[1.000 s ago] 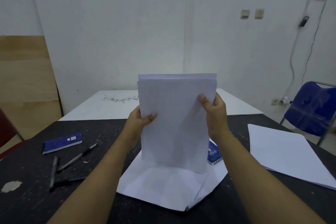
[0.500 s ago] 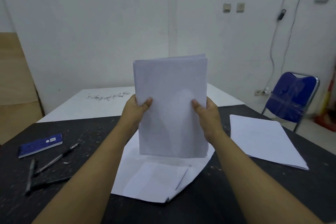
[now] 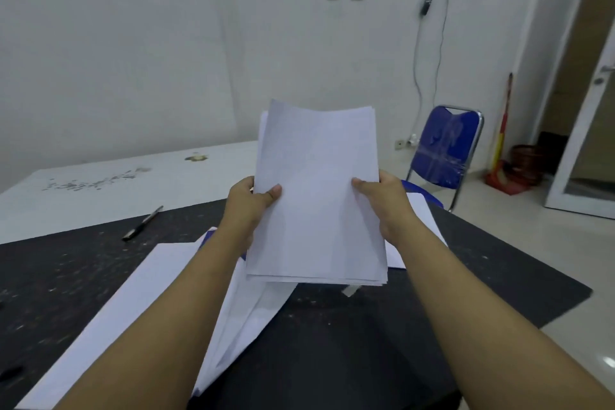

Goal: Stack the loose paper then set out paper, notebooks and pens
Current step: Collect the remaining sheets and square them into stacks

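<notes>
A stack of white paper (image 3: 316,196) is held tilted above the black table (image 3: 366,336). My left hand (image 3: 248,206) grips its left edge with the thumb on the front sheet. My right hand (image 3: 382,200) grips the right edge the same way. Loose white sheets (image 3: 139,303) lie on the table under my left arm. Another white pile (image 3: 419,213) shows behind my right hand. A sliver of a blue notebook (image 3: 208,234) peeks out by my left wrist. One black pen (image 3: 142,224) lies at the table's far left.
A white table (image 3: 116,183) adjoins the black one at the back. A blue folding chair (image 3: 442,150) stands to the right near the wall, beside a door (image 3: 592,130). The black table's right corner (image 3: 579,293) ends over the pale floor.
The view has swung right and the stack has tipped from upright toward me and moved right, over the second pile. Both hands keep their grip. The left notebook and other pens left the view.
</notes>
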